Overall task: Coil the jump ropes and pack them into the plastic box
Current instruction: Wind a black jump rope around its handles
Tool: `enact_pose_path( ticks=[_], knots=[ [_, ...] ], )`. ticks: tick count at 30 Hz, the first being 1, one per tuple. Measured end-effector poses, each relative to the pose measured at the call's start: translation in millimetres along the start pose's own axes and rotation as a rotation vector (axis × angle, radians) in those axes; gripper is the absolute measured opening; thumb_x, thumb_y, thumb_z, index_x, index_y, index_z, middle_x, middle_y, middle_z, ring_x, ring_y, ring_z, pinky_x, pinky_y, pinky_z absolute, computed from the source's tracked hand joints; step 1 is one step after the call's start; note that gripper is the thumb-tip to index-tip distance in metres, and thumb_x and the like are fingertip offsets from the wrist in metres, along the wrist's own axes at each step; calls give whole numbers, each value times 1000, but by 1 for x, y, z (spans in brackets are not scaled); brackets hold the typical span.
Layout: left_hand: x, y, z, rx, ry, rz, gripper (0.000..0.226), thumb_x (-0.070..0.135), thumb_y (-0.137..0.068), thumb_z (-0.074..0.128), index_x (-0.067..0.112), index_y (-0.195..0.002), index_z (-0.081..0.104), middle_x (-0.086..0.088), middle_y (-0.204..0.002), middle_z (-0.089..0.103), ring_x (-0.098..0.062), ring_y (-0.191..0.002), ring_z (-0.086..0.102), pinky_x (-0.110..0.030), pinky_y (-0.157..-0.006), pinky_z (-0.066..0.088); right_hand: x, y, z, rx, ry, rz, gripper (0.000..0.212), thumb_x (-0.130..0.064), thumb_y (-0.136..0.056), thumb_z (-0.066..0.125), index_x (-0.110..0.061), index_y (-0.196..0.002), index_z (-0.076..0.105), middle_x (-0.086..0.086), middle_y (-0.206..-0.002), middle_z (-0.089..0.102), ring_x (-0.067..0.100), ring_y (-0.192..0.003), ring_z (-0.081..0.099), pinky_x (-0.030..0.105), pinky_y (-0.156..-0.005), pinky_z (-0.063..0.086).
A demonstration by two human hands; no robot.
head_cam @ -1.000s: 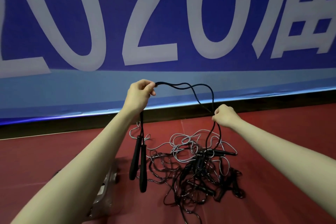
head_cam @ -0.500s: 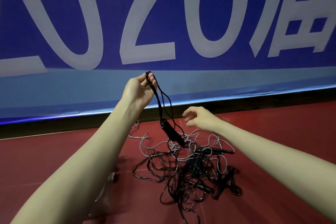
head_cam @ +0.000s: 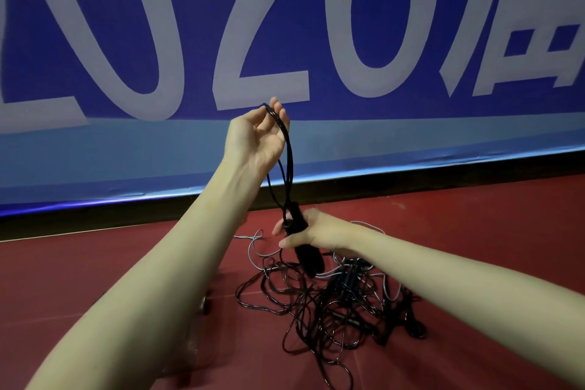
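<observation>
Two hands, left hand (head_cam: pixel 259 139) pinching rope loop (head_cam: pixel 286 161), right hand (head_cam: pixel 311 231) gripping black handles (head_cam: pixel 305 250)

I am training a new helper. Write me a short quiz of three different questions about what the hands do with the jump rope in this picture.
1. True or false: the left hand holds the rope loops up high.
2. What does the right hand grip? A) handles B) box C) banner
3. Fill in: the tangled ropes lie on the ____ floor.

Key: 1 true; 2 A; 3 red.
</observation>
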State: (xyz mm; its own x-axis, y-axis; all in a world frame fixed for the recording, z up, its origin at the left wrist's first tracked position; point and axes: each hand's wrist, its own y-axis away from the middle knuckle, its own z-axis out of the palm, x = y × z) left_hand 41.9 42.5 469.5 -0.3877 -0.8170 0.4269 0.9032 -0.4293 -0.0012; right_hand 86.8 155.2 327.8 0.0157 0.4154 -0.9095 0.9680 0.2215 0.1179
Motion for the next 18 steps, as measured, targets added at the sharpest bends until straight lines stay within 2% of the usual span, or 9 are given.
enact_pose_path(
  ticks=[3, 7, 9, 11, 15, 18],
  knots=[
    [9, -1, -2, 10, 27, 33, 19, -1, -98, 38, -5, -93, 56, -13, -82, 60, -20, -72, 58, -25, -70, 50, 6, 1, -5, -1, 13, 40, 10, -13, -92, 63, -7, -94, 71, -6, -85, 69, -7, -71, 60, 20, -79, 38],
    [18, -8, -15, 30, 7, 84, 18, -1, -98, 39, -5, -94, 57, -12, -81, 61, -18, -70, 60, -25, -62, 54, 18, 4, -24, 7, 87, 132, 15, -24, -91, 65, -9, -89, 68, 2, -86, 73, 11, -79, 67, 32, -84, 52],
    [21, -13, -24, 50, -26, 126, 16, 0, -98, 41, -6, -101, 56, -12, -83, 62, -18, -71, 61, -25, -58, 55, 21, 8, -33, -4, 82, 178, 17, -23, -90, 66, -8, -86, 64, 5, -79, 70, 17, -72, 66, 31, -74, 55],
    [24, -18, -35, 88, -70, 165, 19, -1, -98, 43, -6, -112, 54, -12, -85, 63, -18, -72, 63, -25, -57, 56, 19, 13, -40, -18, 60, 224, 15, -21, -92, 64, -9, -85, 57, 2, -73, 65, 13, -62, 62, 25, -60, 51],
    [25, -27, -54, 193, -175, 251, 38, -3, -100, 35, -5, -137, 41, -12, -90, 62, -16, -67, 63, -31, -64, 57, 22, 19, -55, -36, 77, 312, 17, -24, -93, 62, -10, -90, 53, 0, -70, 61, 14, -62, 62, 27, -57, 50],
    [25, -32, -68, 271, -306, 330, 44, -8, -99, 30, -6, -143, 31, -13, -93, 59, -17, -73, 63, -35, -80, 53, 27, 20, -62, -22, 71, 333, 15, -19, -91, 64, -7, -92, 56, 2, -70, 63, 17, -63, 64, 29, -61, 54]
  ],
)
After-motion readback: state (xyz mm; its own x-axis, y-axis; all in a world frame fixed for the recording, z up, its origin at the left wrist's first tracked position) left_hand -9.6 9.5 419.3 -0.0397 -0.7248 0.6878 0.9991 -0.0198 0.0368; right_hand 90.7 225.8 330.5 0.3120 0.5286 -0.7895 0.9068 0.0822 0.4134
